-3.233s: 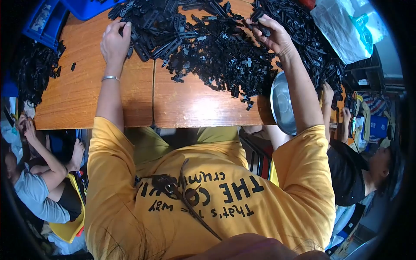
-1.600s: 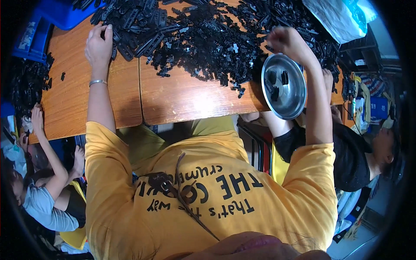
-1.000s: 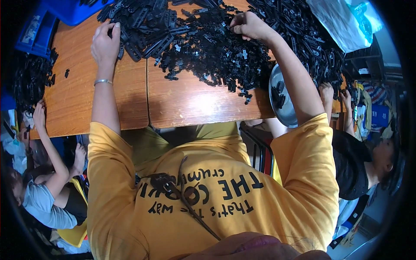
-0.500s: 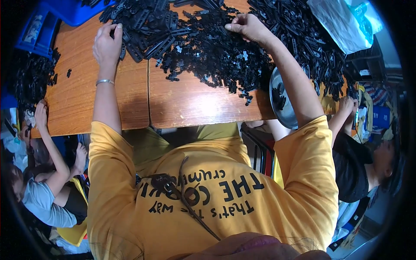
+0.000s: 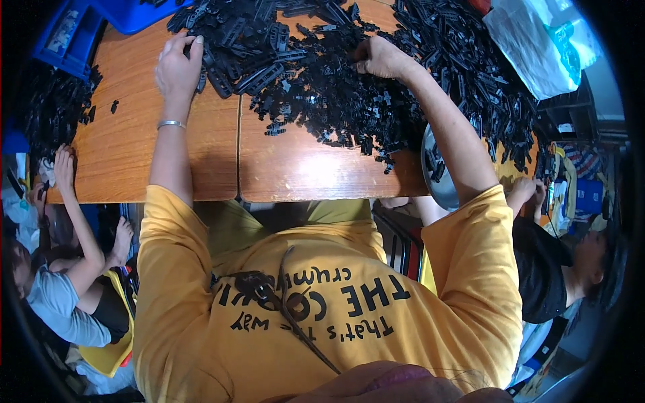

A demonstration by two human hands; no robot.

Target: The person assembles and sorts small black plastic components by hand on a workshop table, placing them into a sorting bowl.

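Note:
My left hand point(image 5: 178, 70) is at the left edge of a heap of long, slotted black plastic pieces point(image 5: 235, 37). Its fingers are curled, and whatever is at their tips is hidden against the dark parts. Over a spread of small black plastic clips point(image 5: 336, 101), my right hand point(image 5: 383, 58) has thumb and fingers drawn together in a pinch. Anything in that pinch is too small and dark to make out. A round metal bowl point(image 5: 438, 191) with a few black pieces in it is under my right forearm.
More long black pieces point(image 5: 463, 74) are heaped at the right of the wooden table point(image 5: 127, 154). A white plastic bag point(image 5: 534, 43) is at the far right, blue trays point(image 5: 67, 37) far left. Co-workers' hands point(image 5: 64, 171) reach the table at left and right.
My right hand has come down slightly into the small clips, its fingers now lower among them. My left hand stays beside the long pieces. The whole view has shifted slightly.

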